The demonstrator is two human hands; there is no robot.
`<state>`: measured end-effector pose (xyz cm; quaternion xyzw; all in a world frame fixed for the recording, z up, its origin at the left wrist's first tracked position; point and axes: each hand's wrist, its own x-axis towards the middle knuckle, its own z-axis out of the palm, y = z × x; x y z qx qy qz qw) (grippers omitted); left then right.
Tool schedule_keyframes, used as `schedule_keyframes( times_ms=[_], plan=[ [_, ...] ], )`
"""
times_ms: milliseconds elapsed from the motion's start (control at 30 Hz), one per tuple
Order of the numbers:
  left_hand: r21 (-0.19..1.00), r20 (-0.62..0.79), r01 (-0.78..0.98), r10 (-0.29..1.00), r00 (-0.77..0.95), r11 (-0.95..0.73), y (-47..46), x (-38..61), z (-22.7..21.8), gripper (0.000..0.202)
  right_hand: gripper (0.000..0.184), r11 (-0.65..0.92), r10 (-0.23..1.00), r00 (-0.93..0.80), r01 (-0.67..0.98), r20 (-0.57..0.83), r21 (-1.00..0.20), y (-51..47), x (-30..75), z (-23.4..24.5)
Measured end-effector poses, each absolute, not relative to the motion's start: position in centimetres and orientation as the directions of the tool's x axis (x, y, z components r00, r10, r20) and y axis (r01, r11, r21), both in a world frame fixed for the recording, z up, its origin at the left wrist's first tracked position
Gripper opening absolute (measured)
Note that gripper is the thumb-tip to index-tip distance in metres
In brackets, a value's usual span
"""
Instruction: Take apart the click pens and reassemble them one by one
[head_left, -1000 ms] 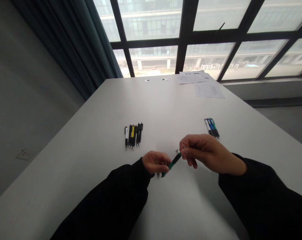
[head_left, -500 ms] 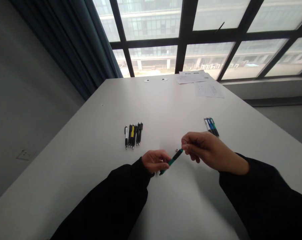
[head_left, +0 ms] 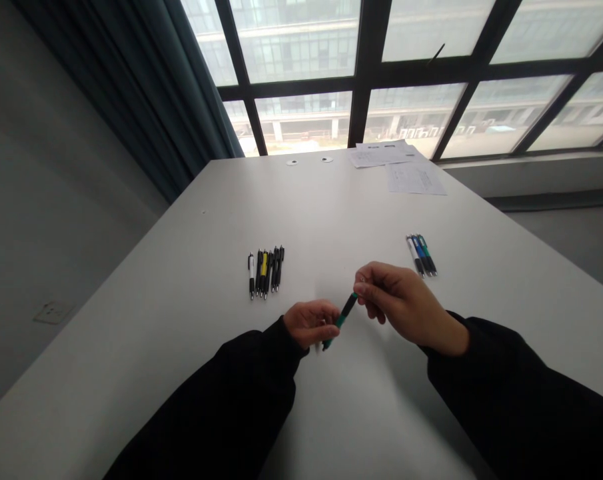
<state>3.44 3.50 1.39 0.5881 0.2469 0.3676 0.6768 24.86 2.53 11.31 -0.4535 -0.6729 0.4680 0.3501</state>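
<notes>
My left hand (head_left: 311, 322) is closed round the lower part of a green and black pen (head_left: 344, 312), just above the white table (head_left: 181, 293). My right hand (head_left: 398, 300) pinches the pen's upper end with thumb and fingertips. The pen slants up to the right between the two hands. To the left lies a row of several black, white and yellow pens (head_left: 265, 270). A smaller group of blue, white and green pens (head_left: 421, 254) lies behind my right hand.
Sheets of paper (head_left: 401, 168) lie at the table's far edge by the window, with two small round discs (head_left: 308, 161) to their left. A dark curtain (head_left: 146, 93) hangs at the back left. The table's left edge runs diagonally.
My right hand has moved left and closer to my left hand along the pen. The small piece seen on the table beside the pen is no longer visible.
</notes>
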Motion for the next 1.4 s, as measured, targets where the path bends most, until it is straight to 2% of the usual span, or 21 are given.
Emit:
schedule_keyframes(
  times_ms=[300, 500, 633, 867, 1067, 1167, 1300, 1400],
  plan=[
    [0.977, 0.05, -0.197, 0.802, 0.595, 0.085, 3.7, 3.2, 1.3, 0.036, 0.023, 0.12, 0.966, -0.245, 0.151, 0.081, -0.981, 2.2, 23.9, 10.3],
    [0.978, 0.03, -0.185, 0.802, 0.597, 0.101, 3.4, 3.1, 0.9, 0.035, 0.02, 0.08, 0.912, -0.408, 0.253, -0.031, -0.964, 3.0, 24.8, 11.2],
    [0.979, 0.03, -0.179, 0.793, 0.608, 0.1, 3.3, 3.0, 0.8, 0.036, 0.02, 0.092, 0.889, -0.455, 0.307, -0.061, -0.947, 3.3, 25.4, 11.9],
    [0.974, 0.009, -0.173, 0.738, 0.674, 0.147, 3.4, 2.8, 1.0, 0.042, 0.019, 0.158, 0.831, -0.557, 0.273, -0.022, -0.949, 3.0, 26.0, 12.3],
    [0.973, 0.028, -0.19, 0.743, 0.669, 0.134, 3.6, 3.2, 0.9, 0.041, 0.019, 0.151, 0.843, -0.538, 0.189, 0.026, -0.97, 3.2, 26.2, 11.8],
    [0.971, 0.052, -0.209, 0.758, 0.65, 0.113, 3.7, 3.2, 0.8, 0.04, 0.026, 0.125, 0.839, -0.544, 0.13, 0.035, -0.984, 3.3, 26.3, 11.8],
    [0.969, 0.071, -0.226, 0.755, 0.652, 0.104, 3.9, 3.2, 0.8, 0.04, 0.023, 0.105, 0.879, -0.473, 0.048, 0.07, -0.993, 3.5, 26.5, 12.3],
    [0.967, 0.074, -0.231, 0.756, 0.651, 0.104, 3.8, 3.1, 0.9, 0.039, 0.016, 0.227, 0.891, -0.412, 0.042, 0.19, -0.973, 3.4, 26.5, 12.7]
  ],
)
